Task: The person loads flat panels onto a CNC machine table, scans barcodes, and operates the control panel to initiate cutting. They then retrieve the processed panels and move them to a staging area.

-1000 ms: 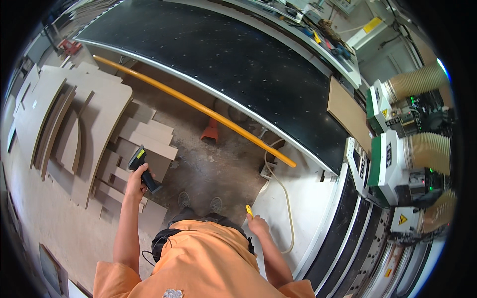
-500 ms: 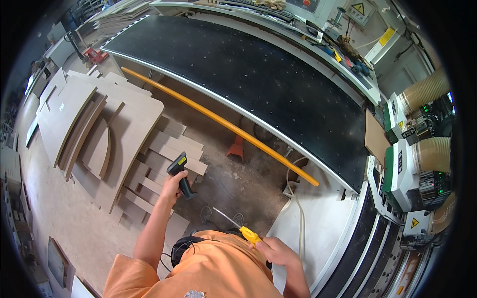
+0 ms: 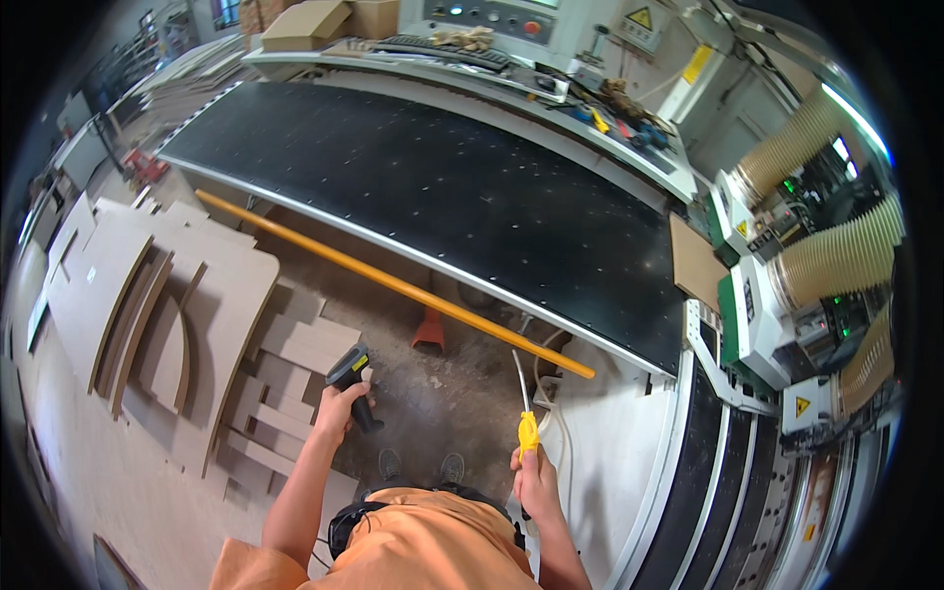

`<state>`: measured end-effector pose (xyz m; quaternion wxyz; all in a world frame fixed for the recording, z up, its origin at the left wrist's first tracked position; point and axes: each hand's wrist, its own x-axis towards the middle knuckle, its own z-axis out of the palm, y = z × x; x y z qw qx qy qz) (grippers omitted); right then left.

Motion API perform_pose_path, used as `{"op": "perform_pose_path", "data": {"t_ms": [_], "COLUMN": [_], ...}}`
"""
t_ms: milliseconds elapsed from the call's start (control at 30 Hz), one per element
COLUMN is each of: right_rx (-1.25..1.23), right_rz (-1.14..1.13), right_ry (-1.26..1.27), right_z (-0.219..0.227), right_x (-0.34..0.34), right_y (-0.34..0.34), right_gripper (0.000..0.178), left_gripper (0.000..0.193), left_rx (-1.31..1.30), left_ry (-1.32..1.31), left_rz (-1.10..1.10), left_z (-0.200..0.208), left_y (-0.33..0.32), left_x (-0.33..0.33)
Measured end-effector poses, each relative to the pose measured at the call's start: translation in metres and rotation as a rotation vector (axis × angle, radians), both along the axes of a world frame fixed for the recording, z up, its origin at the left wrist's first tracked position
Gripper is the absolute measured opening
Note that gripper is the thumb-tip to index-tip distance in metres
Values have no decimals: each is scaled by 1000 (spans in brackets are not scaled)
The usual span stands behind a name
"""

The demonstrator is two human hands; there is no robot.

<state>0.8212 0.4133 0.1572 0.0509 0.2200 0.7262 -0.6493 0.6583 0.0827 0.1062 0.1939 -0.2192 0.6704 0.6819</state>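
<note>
My left hand (image 3: 337,411) is closed around the grip of a black handheld barcode scanner (image 3: 349,367), which has a small yellow label on its top. It is held over the floor beside the stacked boards. In my right hand (image 3: 535,486) is a yellow air blow gun (image 3: 528,431) with a long thin metal nozzle. The nozzle points up and away from me, its tip close to a yellow-orange bar (image 3: 393,282). That bar runs along the front of a black machine table (image 3: 423,187). My fingers partly cover the blow gun's handle.
Cut boards (image 3: 211,285), some curved, are stacked at left. An orange-red foot-shaped piece (image 3: 428,330) sits under the table. A pale hose (image 3: 564,442) hangs at right, near machine heads with ribbed ducts (image 3: 836,261). Tools (image 3: 600,120) and a keyboard (image 3: 442,49) lie on the back ledge.
My right hand has raised the blow gun, swinging its nozzle from pointing left to pointing up and away. My left hand still holds the scanner. The view has tilted up, showing more of the back.
</note>
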Motion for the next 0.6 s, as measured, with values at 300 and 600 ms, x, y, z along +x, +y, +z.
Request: {"op": "perform_pose_path", "data": {"t_ms": [300,600], "right_rx": [-71,-56], "right_rz": [-771,-1089], "right_ry": [83,189], "right_z": [-53,-63], "right_x": [-5,27], "right_y": [65,74], "right_gripper": [46,46], "left_gripper": [22,30], "left_rx": [-24,-162], "left_ry": [45,-17], "left_rz": [-37,-77], "left_z": [2,-26], "left_y": [24,22], "left_x": [-1,-12]}}
